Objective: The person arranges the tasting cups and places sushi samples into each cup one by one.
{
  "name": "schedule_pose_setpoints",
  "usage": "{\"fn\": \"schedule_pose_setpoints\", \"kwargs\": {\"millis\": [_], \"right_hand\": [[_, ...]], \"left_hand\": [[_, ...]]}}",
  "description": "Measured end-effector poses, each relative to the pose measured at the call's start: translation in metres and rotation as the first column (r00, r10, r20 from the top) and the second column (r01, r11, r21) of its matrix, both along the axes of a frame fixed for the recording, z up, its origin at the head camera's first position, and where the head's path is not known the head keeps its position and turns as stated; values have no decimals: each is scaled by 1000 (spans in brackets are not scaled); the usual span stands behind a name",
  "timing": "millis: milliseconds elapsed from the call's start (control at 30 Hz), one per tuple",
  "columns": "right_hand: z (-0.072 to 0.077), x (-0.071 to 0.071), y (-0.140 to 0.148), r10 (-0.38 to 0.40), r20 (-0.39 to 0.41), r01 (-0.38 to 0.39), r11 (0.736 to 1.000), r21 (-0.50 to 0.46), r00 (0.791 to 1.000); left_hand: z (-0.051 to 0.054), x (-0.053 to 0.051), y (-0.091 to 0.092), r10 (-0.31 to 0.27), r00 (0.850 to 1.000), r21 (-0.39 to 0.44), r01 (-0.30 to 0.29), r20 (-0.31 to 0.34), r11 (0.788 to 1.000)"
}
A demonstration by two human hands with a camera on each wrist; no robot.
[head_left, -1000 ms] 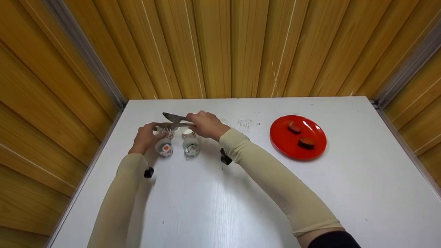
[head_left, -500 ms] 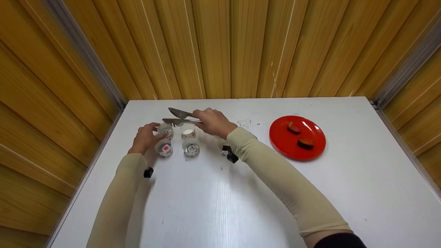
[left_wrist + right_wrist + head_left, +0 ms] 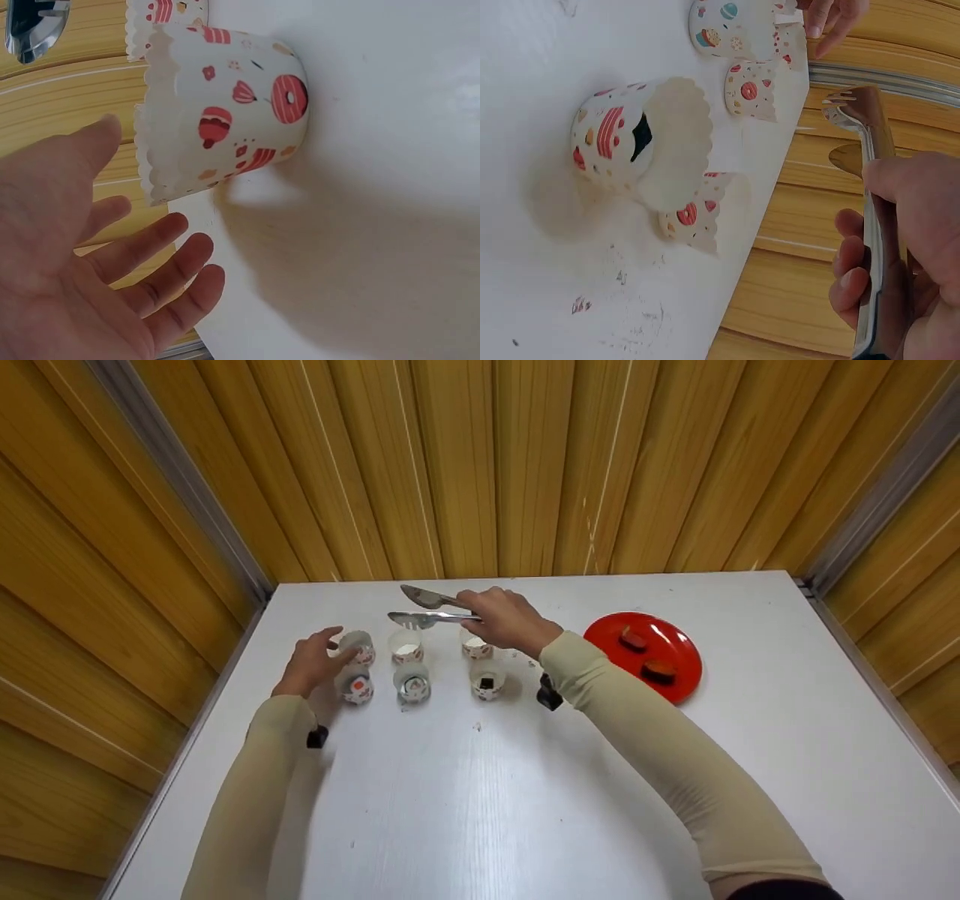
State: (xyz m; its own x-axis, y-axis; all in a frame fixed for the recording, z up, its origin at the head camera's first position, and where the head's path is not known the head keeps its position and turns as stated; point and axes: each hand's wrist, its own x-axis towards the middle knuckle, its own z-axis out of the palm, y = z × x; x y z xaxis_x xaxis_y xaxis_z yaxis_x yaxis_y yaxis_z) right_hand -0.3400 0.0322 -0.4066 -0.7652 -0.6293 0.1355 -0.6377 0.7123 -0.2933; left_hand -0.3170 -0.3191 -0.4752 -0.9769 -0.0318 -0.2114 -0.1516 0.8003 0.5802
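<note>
My right hand [image 3: 510, 619] holds metal tongs [image 3: 431, 611], whose tips stand apart with nothing between them, above the patterned paper baking cups. Fingers and thumb wrap round the tongs' handle in the right wrist view. At the left, my left hand [image 3: 309, 661] is beside the far-left cup [image 3: 358, 647], fingers loosely spread and holding nothing. The left wrist view shows that hand apart from a cup [image 3: 225, 112] with scalloped rim. In the front-left cup [image 3: 356, 690] lies something white and orange. A black-topped piece [image 3: 487, 683] shows inside the front-right cup.
A round red plate [image 3: 686, 649] on the right bears two sushi pieces: a smaller reddish one [image 3: 633, 640] and a dark-sided, orange-topped one [image 3: 658, 672]. More cups stand in the middle of the two rows. Wood-look panels [image 3: 465, 465] enclose the white table [image 3: 450, 802].
My right hand has moved right with the tongs, away from the far-left cup. The right-hand cups have come into view. My left hand has opened away from its cup.
</note>
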Motion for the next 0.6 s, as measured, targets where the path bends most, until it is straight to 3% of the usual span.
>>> {"fn": "schedule_pose_setpoints", "kwargs": {"millis": [267,433,600], "right_hand": [[8,3,47,-72,40,72,997,11,997],[10,4,77,-130,65,129,992,11,989],[10,5,105,-175,94,177,984,-17,980]], "left_hand": [[10,1,18,-28,990,-32,24,-139,999],[19,-1,39,-13,992,-78,3,-128,997],[24,-2,52,-44,990,-113,29,-134,993]]}}
